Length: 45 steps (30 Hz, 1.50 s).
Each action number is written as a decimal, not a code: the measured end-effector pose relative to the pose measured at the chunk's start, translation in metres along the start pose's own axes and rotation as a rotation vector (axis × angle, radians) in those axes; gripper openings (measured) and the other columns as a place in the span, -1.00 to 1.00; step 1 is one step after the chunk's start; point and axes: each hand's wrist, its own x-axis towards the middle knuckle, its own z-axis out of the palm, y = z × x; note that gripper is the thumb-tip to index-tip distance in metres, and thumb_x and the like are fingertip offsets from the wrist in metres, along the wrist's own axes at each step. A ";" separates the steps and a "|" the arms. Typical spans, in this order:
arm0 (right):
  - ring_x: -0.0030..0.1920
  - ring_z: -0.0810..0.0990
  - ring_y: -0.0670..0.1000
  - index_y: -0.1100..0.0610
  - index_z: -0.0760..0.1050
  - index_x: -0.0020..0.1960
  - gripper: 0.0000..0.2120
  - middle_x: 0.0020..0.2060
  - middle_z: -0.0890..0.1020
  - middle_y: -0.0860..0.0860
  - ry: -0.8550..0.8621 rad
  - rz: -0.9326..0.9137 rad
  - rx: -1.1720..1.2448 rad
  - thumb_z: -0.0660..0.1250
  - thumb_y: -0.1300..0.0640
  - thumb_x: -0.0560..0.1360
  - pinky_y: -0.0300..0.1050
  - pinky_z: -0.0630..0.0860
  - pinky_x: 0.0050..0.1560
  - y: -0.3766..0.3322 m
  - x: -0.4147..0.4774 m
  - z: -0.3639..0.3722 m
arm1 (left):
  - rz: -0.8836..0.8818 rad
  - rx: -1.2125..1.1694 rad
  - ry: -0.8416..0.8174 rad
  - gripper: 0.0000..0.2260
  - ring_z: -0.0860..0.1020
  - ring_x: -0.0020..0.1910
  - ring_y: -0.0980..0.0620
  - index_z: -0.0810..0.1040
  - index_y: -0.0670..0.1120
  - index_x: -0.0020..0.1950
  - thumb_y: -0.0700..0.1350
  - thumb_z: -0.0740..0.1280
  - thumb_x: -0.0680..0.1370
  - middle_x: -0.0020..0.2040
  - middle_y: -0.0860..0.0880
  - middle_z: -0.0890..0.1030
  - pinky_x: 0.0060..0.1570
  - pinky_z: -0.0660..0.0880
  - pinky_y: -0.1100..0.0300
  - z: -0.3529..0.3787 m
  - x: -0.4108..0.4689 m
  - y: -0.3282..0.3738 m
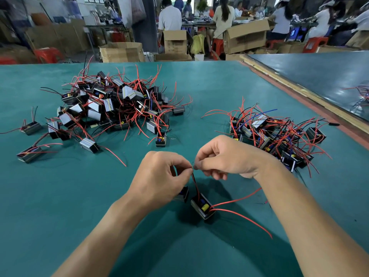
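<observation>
Left hand [159, 176] and right hand [225, 158] meet fingertip to fingertip, both pinching the tip of a red lead [196, 185] that rises from a small module [202, 205] at near centre of the worktop [60, 196]. Lead: thin, limp, light, best gripped close to its end. Module: rigid, light

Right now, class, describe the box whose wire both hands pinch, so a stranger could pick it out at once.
On the green table, between the big pile and the smaller pile, find the left hand and right hand. Just below them lies the box, its yellow part showing. Unlike its neighbours, its red wire rises to both hands' pinch.
</observation>
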 end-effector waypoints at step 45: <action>-0.43 0.47 -0.24 -0.03 0.63 -0.16 -0.87 -0.33 0.65 -0.11 0.224 -0.153 -0.447 0.52 -0.06 0.42 -0.33 0.33 -0.38 0.012 0.016 0.011 | -0.115 -0.284 0.316 -0.88 0.50 -0.48 -0.08 0.52 0.02 -0.26 0.01 0.36 0.45 -0.33 0.08 0.58 -0.46 0.43 0.10 -0.001 0.009 -0.008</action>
